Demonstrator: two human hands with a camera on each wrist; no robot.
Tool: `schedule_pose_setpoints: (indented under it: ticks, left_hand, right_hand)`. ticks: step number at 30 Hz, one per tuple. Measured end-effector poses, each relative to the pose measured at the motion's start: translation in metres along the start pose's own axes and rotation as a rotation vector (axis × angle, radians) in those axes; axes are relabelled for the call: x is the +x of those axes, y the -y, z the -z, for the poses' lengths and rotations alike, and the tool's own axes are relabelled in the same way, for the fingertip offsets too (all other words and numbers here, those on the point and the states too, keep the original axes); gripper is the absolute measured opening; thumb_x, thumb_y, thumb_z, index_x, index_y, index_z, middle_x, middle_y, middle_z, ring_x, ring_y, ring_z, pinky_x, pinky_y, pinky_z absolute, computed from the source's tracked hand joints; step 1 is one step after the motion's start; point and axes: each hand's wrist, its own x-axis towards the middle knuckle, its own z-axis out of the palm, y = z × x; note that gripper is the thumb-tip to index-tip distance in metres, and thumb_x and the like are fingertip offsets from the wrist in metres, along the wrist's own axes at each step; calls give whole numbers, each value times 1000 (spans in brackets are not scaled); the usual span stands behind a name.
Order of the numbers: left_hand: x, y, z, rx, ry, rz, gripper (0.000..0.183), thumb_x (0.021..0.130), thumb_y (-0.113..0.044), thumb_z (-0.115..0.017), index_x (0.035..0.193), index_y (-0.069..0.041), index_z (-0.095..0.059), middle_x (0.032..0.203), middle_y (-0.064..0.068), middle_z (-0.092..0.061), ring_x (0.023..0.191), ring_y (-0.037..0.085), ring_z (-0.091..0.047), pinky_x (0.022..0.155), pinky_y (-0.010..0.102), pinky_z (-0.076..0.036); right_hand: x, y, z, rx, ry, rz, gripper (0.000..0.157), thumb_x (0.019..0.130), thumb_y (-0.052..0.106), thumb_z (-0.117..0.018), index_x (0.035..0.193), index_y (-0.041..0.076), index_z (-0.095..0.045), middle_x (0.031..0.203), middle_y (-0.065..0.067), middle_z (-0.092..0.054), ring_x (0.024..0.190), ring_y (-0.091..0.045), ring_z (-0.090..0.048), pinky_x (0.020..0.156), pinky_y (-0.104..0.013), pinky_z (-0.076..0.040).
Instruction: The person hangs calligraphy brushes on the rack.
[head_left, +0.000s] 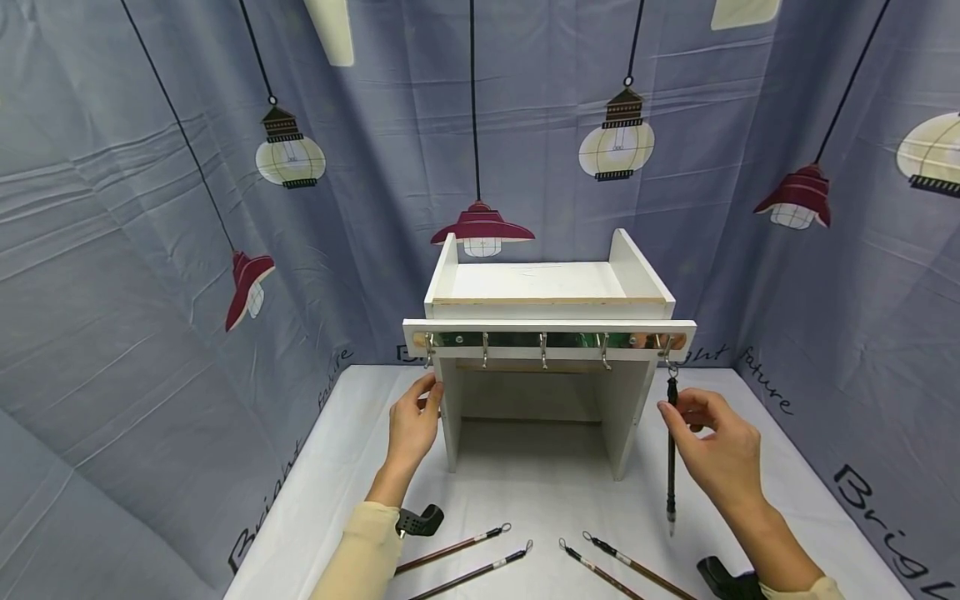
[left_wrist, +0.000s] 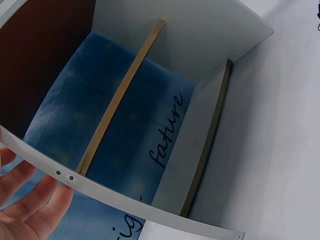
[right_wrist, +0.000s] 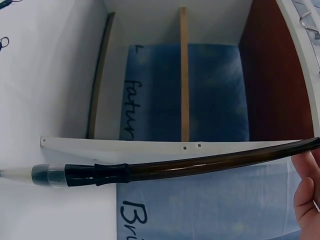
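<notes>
A white wooden rack [head_left: 551, 310] stands upright, its front bar carrying a row of metal hooks [head_left: 543, 350]. From the hook at the right end hangs a dark-handled writing brush [head_left: 671, 450] by its loop, pale tip down. My right hand [head_left: 716, 446] pinches this brush near its top between thumb and fingers; in the right wrist view the brush handle [right_wrist: 200, 165] crosses in front of the rack's side panel. At the rack's other side, my left hand [head_left: 415, 425] rests its fingertips against the left side panel. The left wrist view has those fingers [left_wrist: 50, 205] extended along the panel's outer face.
Several more looped brushes lie on the white table [head_left: 360, 417] in front, including a left pair with one brush [head_left: 480, 573] and a right pair with another brush [head_left: 637, 567]. A lamp-printed curtain [head_left: 390, 167] surrounds the table at the back and sides.
</notes>
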Motion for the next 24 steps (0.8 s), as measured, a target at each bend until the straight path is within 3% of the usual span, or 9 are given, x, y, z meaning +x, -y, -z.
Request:
schedule_pose_setpoints:
  ticks: [17,24]
  left_hand:
    - [-2,1,2,19,-5,-2,42,106,-41,-58,135,-12,-68,130,11,-71,100,29,-75,73,24,-62]
    - [-2,-2,1,4,-3,3,43,105,-41,-58,135,-12,-67,132,12,-70,101,29,-75,74,24,-62]
  right_hand:
    - [-3,-7,-8,-34,28,-52,24,84,2,-83,104,2,-70,84,-8,-72,71,21,-48,63,-5,-40]
    - [-1,-9,-11,-4,11,-28,25,83,1,-84,104,2,-71,83,-10,-73,72,24,-48,62,-5,-42]
